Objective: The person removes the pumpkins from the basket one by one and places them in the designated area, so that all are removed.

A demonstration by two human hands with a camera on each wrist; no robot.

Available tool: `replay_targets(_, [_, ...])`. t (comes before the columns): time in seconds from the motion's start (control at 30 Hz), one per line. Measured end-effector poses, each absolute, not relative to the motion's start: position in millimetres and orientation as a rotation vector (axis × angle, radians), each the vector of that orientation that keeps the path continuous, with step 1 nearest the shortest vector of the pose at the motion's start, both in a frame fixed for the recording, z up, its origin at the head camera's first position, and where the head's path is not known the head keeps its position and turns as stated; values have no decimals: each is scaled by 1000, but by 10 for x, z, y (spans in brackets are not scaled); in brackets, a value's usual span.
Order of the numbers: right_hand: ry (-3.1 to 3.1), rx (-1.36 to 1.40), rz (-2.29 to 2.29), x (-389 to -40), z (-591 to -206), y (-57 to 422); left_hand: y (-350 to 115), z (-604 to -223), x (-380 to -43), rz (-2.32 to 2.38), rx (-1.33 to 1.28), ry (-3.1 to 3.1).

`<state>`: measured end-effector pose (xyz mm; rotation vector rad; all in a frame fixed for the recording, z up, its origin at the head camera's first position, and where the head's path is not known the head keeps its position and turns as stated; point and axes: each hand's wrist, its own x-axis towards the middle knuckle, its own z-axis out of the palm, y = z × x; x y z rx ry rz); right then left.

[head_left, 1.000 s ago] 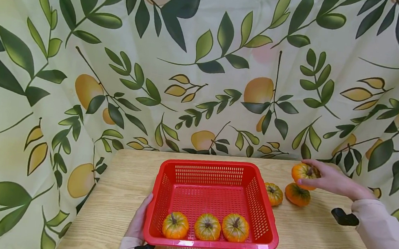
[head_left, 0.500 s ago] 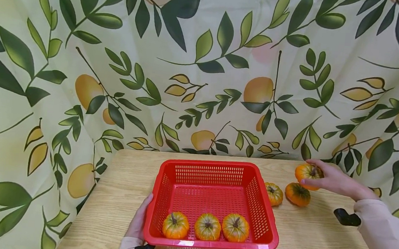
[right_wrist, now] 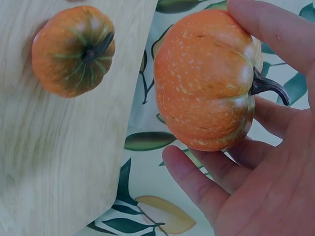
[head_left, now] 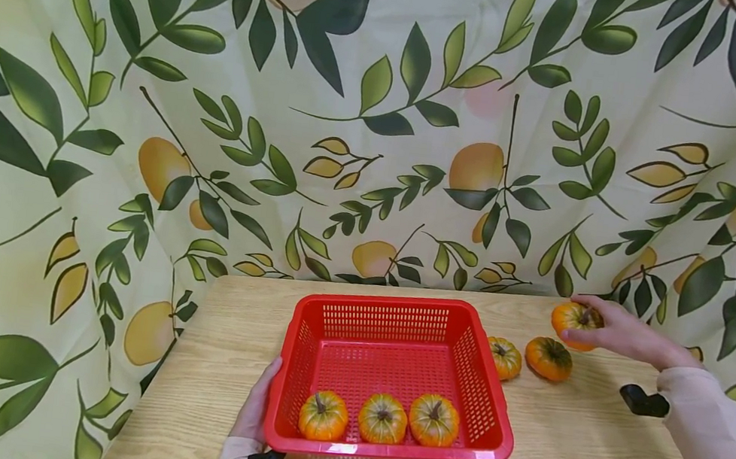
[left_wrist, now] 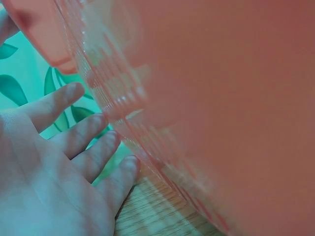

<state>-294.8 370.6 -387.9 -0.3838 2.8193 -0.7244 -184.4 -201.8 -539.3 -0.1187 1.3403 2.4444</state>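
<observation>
In the head view, my right hand (head_left: 635, 337) holds a small orange pumpkin (head_left: 575, 325) above the table's far right part. The right wrist view shows that pumpkin (right_wrist: 204, 81) between thumb and fingers, its dark stem turned toward the palm. My left hand (head_left: 255, 406) is at the left side of a red plastic basket (head_left: 386, 453). Seen from the left wrist, this hand (left_wrist: 64, 152) has its fingers spread and nearly straight, fingertips at the basket's slotted outer wall. Three pumpkins sit in a row along the basket's near side, the middle one (head_left: 383, 418) paler.
Right of the basket, a yellow-striped pumpkin (head_left: 505, 359) lies close to its wall. Beside that, a darker-topped orange pumpkin (head_left: 549, 358) rests on the wooden table (head_left: 595, 452). A leaf-and-fruit patterned cloth (head_left: 380, 185) hangs behind the table and along its sides.
My right hand has shifted a little to the right with the pumpkin, uncovering more of the darker-topped one below. The left hand and the basket look the same.
</observation>
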Motion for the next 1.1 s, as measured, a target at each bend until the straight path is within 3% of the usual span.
replay_targets(1.1, [2780, -256, -788, -2985, -4132, 4114, -2006, -5348, -1832, 2439, -148, 1348])
